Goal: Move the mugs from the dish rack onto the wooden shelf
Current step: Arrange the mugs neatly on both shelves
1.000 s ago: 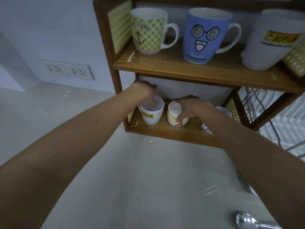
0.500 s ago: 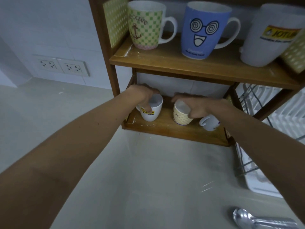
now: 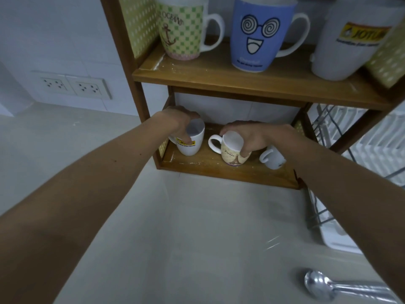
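On the lower board of the wooden shelf [image 3: 230, 172], my left hand [image 3: 177, 121] grips the rim of a white mug with a yellow label [image 3: 190, 145]. Beside it, my right hand [image 3: 252, 137] holds a cream patterned mug [image 3: 230, 152] by its rim, handle pointing left, tilted toward me. A small white mug [image 3: 272, 159] stands to the right, partly hidden by my right wrist. Three large mugs stand on the upper board: green checked [image 3: 182, 29], blue with a cartoon face [image 3: 260, 34], white with a yellow logo [image 3: 346, 40].
A wire dish rack [image 3: 324, 213] over a white tray stands right of the shelf. A metal spoon [image 3: 328, 286] lies on the pale counter at the front right. Two wall sockets [image 3: 72, 84] sit on the tiled wall at the left.
The cream mug has turned in my right hand so its handle now points left. My left hand stays on the white labelled mug, which has shifted slightly back.
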The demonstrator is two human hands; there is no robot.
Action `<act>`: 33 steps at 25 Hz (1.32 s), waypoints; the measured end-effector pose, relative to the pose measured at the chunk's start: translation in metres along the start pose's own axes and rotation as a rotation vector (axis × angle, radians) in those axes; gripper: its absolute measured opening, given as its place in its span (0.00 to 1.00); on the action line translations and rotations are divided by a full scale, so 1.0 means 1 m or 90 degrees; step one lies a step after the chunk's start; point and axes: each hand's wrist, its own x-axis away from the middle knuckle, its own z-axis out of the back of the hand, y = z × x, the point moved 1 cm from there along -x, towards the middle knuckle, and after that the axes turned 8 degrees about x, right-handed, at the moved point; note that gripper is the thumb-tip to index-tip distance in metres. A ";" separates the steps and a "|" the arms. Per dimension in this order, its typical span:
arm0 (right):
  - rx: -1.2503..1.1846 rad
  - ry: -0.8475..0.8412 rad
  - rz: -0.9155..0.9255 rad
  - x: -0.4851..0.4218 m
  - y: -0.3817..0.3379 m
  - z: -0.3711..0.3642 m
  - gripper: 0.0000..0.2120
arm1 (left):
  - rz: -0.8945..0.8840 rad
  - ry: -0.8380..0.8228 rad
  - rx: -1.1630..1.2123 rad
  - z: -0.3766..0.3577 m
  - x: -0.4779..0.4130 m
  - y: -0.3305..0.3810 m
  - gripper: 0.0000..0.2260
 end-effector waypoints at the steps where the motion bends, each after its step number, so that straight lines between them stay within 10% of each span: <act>1: 0.005 0.005 0.013 -0.001 0.000 -0.001 0.40 | -0.003 0.003 0.000 0.000 0.000 -0.001 0.39; 11: 0.050 0.047 -0.038 -0.013 -0.004 0.003 0.41 | 0.000 -0.008 0.030 -0.001 -0.004 -0.007 0.41; 19: 0.158 -0.231 -0.195 0.027 0.061 0.018 0.46 | -0.125 0.056 0.026 -0.015 -0.011 0.057 0.43; 33: 0.140 -0.024 -0.252 0.040 0.066 -0.007 0.32 | -0.125 0.035 0.074 -0.027 -0.037 0.094 0.37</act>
